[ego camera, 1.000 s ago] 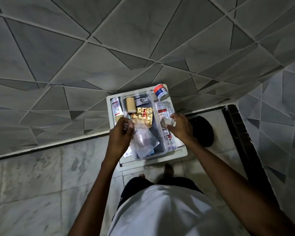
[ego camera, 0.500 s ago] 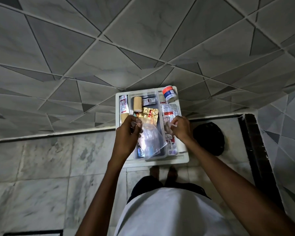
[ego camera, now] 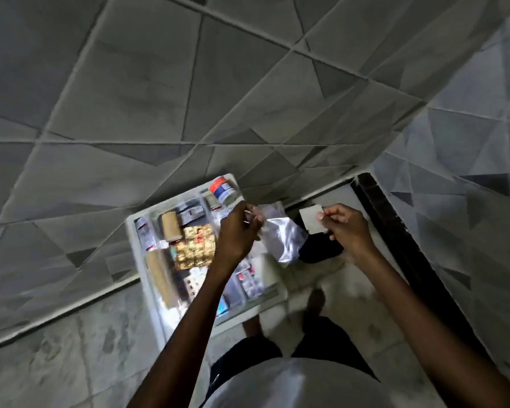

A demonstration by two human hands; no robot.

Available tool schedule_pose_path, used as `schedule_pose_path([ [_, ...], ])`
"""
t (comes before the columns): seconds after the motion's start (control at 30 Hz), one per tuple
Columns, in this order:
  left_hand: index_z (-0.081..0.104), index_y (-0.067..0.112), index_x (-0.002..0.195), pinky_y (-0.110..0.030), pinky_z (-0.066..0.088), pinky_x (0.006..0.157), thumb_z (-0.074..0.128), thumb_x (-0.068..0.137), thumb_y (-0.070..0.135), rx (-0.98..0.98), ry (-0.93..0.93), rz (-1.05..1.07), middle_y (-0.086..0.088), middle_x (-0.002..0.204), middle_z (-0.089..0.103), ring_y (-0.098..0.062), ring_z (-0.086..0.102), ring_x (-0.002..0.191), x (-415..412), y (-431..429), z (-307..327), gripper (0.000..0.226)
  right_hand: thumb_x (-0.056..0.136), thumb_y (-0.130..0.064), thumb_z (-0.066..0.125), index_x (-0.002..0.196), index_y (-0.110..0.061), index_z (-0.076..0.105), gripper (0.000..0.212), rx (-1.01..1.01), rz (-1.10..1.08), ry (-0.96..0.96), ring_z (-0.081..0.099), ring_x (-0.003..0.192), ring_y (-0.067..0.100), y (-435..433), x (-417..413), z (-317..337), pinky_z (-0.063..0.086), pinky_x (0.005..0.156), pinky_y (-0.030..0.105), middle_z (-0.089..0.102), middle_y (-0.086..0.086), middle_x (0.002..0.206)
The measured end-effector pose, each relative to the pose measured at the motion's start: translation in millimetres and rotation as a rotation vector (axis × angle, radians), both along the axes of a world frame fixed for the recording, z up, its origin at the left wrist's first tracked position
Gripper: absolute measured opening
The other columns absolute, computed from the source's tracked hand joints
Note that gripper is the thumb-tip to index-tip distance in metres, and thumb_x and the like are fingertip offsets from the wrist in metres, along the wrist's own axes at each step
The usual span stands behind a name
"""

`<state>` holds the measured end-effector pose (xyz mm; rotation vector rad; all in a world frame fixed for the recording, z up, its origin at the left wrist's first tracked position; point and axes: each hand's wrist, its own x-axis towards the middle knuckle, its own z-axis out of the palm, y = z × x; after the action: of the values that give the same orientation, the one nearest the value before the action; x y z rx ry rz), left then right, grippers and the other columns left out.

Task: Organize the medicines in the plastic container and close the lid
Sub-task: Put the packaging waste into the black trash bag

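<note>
A clear plastic container [ego camera: 136,231] sits open on a white stool, tilted in the view. Inside lie gold blister strips [ego camera: 196,245], a tan bandage roll [ego camera: 170,228], pill strips and small boxes. A jar with a red cap [ego camera: 223,188] stands at its far corner. My left hand [ego camera: 237,231] is raised above the container's right side and pinches the top of a clear plastic bag [ego camera: 280,237], which hangs down. My right hand [ego camera: 346,228] is off to the right of the container and holds a small white square packet [ego camera: 312,220].
The white stool [ego camera: 162,322] stands against a grey patterned tile wall [ego camera: 189,83]. A dark round object [ego camera: 321,250] lies on the marble floor to the right, partly behind the bag. A dark strip [ego camera: 395,231] runs along the floor at right. My feet show below the stool.
Both hands lifted away from the container and moved right. The left hand pulled the clear bag up out of the container; the right hand carried the white packet out to the right. The view tilted.
</note>
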<state>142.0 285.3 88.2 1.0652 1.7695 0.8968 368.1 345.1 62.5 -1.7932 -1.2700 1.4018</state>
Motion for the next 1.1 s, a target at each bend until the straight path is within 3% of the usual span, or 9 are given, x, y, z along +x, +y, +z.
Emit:
schedule_pose_path([
  [0.1, 0.064, 0.007, 0.087, -0.024, 0.046, 0.063, 0.065, 0.084, 0.007, -0.037, 0.076, -0.110, -0.005, 0.076, 0.068, -0.013, 0.061, 0.070, 47, 45, -34, 0.003, 0.084, -0.014, 0.069, 0.076, -0.020, 0.062, 0.012, -0.091, -0.083, -0.080, 0.059, 0.061, 0.016, 19, 48, -23, 0.051, 0.053, 0.028, 0.067, 0.008, 0.081],
  [0.2, 0.067, -0.003, 0.087, -0.021, 0.037, 0.064, 0.063, 0.085, 0.007, -0.126, 0.185, -0.171, -0.020, 0.088, 0.073, -0.026, 0.068, 0.085, 94, 85, -76, 0.011, 0.081, -0.015, 0.069, 0.070, -0.023, 0.061, 0.016, -0.144, -0.131, -0.182, 0.067, 0.071, 0.023, 50, 91, -64, 0.059, 0.073, 0.043, 0.070, 0.008, 0.081],
  [0.3, 0.069, -0.003, 0.096, -0.035, 0.046, 0.076, 0.056, 0.089, 0.015, -0.291, 0.256, -0.152, -0.027, 0.101, 0.070, -0.038, 0.066, 0.099, 139, 123, -139, 0.023, 0.076, -0.017, 0.071, 0.081, -0.017, 0.073, 0.005, -0.168, -0.166, -0.297, 0.069, 0.091, 0.029, 85, 119, -116, 0.055, 0.084, 0.036, 0.075, 0.011, 0.092],
  [0.5, 0.069, 0.002, 0.097, -0.031, 0.043, 0.078, 0.048, 0.091, 0.017, -0.521, 0.278, -0.071, -0.022, 0.107, 0.070, -0.036, 0.064, 0.105, 200, 172, -313, 0.026, 0.073, -0.022, 0.073, 0.083, -0.014, 0.074, 0.013, -0.338, -0.211, -0.304, 0.069, 0.090, 0.028, 131, 150, -285, 0.053, 0.084, 0.030, 0.076, 0.013, 0.089],
  [0.6, 0.070, 0.005, 0.100, -0.033, 0.047, 0.090, 0.055, 0.089, 0.016, -0.574, 0.246, 0.003, -0.020, 0.110, 0.070, -0.034, 0.063, 0.110, 213, 187, -408, 0.022, 0.069, -0.026, 0.073, 0.077, -0.017, 0.074, 0.012, -0.393, -0.185, -0.307, 0.072, 0.078, 0.030, 144, 156, -391, 0.059, 0.080, 0.038, 0.076, 0.012, 0.079],
  [0.73, 0.065, 0.002, 0.098, -0.045, 0.057, 0.087, 0.059, 0.086, 0.009, -0.598, 0.079, 0.067, -0.020, 0.098, 0.071, -0.037, 0.068, 0.096, 215, 199, -518, 0.016, 0.066, -0.028, 0.071, 0.061, -0.024, 0.066, 0.009, -0.450, -0.199, -0.280, 0.073, 0.074, 0.029, 163, 158, -509, 0.061, 0.076, 0.042, 0.076, 0.010, 0.077],
  [0.83, 0.058, 0.000, 0.114, -0.037, 0.052, 0.090, 0.060, 0.087, 0.010, -0.597, -0.004, 0.056, -0.008, 0.096, 0.061, -0.031, 0.065, 0.095, 215, 199, -584, 0.029, 0.061, -0.037, 0.063, 0.066, -0.024, 0.067, 0.015, -0.477, -0.160, -0.246, 0.073, 0.078, 0.031, 173, 161, -592, 0.061, 0.075, 0.043, 0.076, 0.011, 0.081],
  [0.97, 0.060, 0.005, 0.106, -0.035, 0.047, 0.088, 0.067, 0.085, 0.010, -0.536, -0.030, 0.145, 0.001, 0.080, 0.057, -0.020, 0.055, 0.089, 221, 180, -600, 0.023, 0.065, -0.040, 0.061, 0.063, -0.028, 0.064, 0.013, -0.452, -0.137, -0.232, 0.073, 0.081, 0.029, 173, 162, -595, 0.060, 0.078, 0.045, 0.076, 0.009, 0.082],
  [1.1, 0.055, 0.021, 0.088, -0.031, 0.048, 0.069, 0.056, 0.089, 0.001, -0.486, -0.203, 0.226, 0.000, 0.078, 0.060, -0.019, 0.058, 0.072, 222, 173, -537, 0.020, 0.077, -0.022, 0.065, 0.072, -0.029, 0.066, 0.009, -0.394, -0.128, -0.145, 0.072, 0.085, 0.022, 172, 160, -498, 0.059, 0.085, 0.042, 0.075, 0.008, 0.090],
])
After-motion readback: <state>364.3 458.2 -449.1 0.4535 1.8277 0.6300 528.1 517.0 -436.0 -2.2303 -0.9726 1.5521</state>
